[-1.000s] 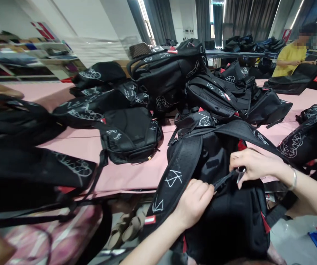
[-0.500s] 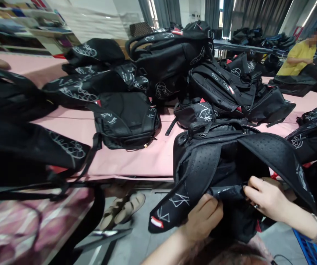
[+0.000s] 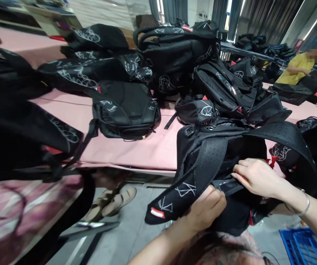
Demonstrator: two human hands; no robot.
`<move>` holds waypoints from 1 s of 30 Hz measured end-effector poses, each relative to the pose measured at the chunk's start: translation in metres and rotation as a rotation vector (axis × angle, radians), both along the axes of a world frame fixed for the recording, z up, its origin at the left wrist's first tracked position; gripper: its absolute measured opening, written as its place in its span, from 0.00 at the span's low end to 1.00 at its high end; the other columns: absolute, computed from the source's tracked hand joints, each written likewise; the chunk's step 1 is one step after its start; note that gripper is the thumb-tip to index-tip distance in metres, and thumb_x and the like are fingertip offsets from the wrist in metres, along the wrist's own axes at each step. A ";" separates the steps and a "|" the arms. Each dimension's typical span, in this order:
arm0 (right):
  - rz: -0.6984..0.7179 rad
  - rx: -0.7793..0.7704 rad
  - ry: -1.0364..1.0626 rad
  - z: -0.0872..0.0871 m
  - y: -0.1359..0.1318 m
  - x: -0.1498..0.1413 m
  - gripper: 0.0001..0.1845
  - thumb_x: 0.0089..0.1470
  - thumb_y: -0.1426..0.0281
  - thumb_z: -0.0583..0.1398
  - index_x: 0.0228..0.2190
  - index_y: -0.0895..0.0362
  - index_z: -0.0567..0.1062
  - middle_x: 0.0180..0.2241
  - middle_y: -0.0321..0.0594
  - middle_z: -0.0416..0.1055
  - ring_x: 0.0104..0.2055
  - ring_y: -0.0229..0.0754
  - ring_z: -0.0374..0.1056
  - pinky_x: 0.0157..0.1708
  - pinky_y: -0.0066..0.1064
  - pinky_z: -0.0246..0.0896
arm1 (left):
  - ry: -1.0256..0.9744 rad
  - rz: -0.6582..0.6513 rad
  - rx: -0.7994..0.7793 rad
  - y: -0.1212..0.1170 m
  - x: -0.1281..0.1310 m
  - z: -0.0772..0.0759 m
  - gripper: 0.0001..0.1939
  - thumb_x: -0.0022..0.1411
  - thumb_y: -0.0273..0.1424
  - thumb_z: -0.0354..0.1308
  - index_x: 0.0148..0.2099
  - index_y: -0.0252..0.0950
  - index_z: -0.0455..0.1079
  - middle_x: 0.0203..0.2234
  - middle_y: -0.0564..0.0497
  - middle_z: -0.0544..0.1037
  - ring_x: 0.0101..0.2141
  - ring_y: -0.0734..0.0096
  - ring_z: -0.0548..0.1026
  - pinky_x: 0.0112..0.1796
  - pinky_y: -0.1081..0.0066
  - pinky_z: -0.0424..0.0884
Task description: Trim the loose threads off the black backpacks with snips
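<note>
A black backpack [image 3: 187,152] lies at the near table edge with its back side up and its lower part hanging toward me. One padded shoulder strap [image 3: 212,158], marked with white line drawings and a red-and-white label, slants down to the left. The other strap [image 3: 282,132] arches up on the right. My left hand [image 3: 208,208] is closed on the left end of a dark fabric band [image 3: 227,186] across the back panel. Farther right, the fingers of my right hand [image 3: 257,176] are bent and pinched at the same band's upper edge. The fingertips are partly hidden.
Several black backpacks [image 3: 127,103] with white drawings are heaped along the pink-covered table [image 3: 136,154]. A blue plastic crate [image 3: 302,244] stands on the floor at lower right. At left is a person in a pink-checked garment [image 3: 3,217]; another in a yellow top [image 3: 296,71] is farther back.
The view has shifted slightly. My right hand has moved up and left along the band, closer to my left hand, which keeps its grip. The right shoulder strap has tilted outward.
</note>
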State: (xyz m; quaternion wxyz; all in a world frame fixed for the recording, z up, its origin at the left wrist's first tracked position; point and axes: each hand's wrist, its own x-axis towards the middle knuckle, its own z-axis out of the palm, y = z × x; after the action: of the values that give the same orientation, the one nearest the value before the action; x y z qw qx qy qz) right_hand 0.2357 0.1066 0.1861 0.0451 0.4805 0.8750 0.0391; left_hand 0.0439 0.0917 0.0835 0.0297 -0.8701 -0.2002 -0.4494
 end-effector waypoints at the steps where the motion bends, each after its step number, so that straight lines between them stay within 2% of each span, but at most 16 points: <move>1: 0.011 0.007 -0.007 0.001 0.000 -0.001 0.15 0.60 0.66 0.49 0.28 0.57 0.71 0.26 0.39 0.68 0.28 0.39 0.63 0.28 0.31 0.48 | 0.009 -0.002 -0.002 0.000 -0.001 0.000 0.08 0.61 0.21 0.45 0.36 0.29 0.66 0.25 0.50 0.70 0.29 0.73 0.66 0.35 0.71 0.68; 9: 0.039 0.003 -0.038 0.006 -0.003 -0.006 0.15 0.59 0.67 0.49 0.27 0.58 0.71 0.25 0.39 0.69 0.27 0.38 0.62 0.28 0.30 0.47 | 0.022 0.013 -0.034 -0.001 -0.002 0.001 0.08 0.61 0.22 0.46 0.36 0.30 0.66 0.24 0.51 0.69 0.29 0.73 0.67 0.34 0.72 0.67; 15: 0.046 -0.119 0.038 -0.004 0.004 -0.005 0.16 0.60 0.68 0.47 0.26 0.57 0.70 0.25 0.37 0.69 0.27 0.36 0.64 0.28 0.29 0.47 | -0.007 0.012 0.004 0.000 -0.003 0.003 0.07 0.59 0.21 0.48 0.35 0.30 0.67 0.24 0.51 0.70 0.29 0.73 0.67 0.37 0.72 0.68; 21: -0.052 -0.230 0.176 -0.007 0.004 -0.009 0.17 0.60 0.67 0.46 0.25 0.57 0.68 0.24 0.38 0.69 0.25 0.36 0.62 0.26 0.30 0.46 | -0.018 0.033 0.038 0.000 -0.002 0.000 0.06 0.58 0.20 0.50 0.35 0.29 0.68 0.24 0.51 0.70 0.29 0.73 0.68 0.39 0.71 0.69; 24: -0.225 -0.346 0.409 -0.009 0.005 -0.011 0.19 0.59 0.61 0.47 0.22 0.57 0.66 0.21 0.35 0.65 0.22 0.34 0.57 0.23 0.28 0.44 | -0.024 0.034 0.032 -0.001 -0.002 0.002 0.07 0.59 0.20 0.49 0.36 0.29 0.68 0.24 0.51 0.71 0.29 0.72 0.69 0.39 0.71 0.69; 28: -0.486 -0.635 1.018 -0.013 0.011 -0.013 0.26 0.52 0.47 0.46 0.21 0.56 0.61 0.17 0.31 0.55 0.16 0.30 0.46 0.16 0.25 0.37 | -0.035 0.034 0.033 -0.004 -0.001 0.001 0.07 0.59 0.20 0.49 0.36 0.29 0.67 0.24 0.51 0.71 0.30 0.74 0.69 0.40 0.72 0.68; 30: -0.557 -0.760 1.190 -0.012 0.014 -0.015 0.27 0.47 0.44 0.50 0.21 0.57 0.60 0.17 0.29 0.53 0.15 0.28 0.42 0.15 0.23 0.33 | -0.012 0.031 0.005 -0.005 -0.003 0.000 0.07 0.59 0.20 0.48 0.38 0.30 0.67 0.24 0.51 0.71 0.30 0.73 0.69 0.38 0.72 0.68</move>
State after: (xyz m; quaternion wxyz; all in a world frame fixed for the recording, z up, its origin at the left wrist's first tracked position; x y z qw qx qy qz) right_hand 0.2204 0.1207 0.1737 -0.2639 0.5751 0.5512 -0.5439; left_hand 0.0407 0.0870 0.0838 0.0376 -0.8641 -0.2127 -0.4546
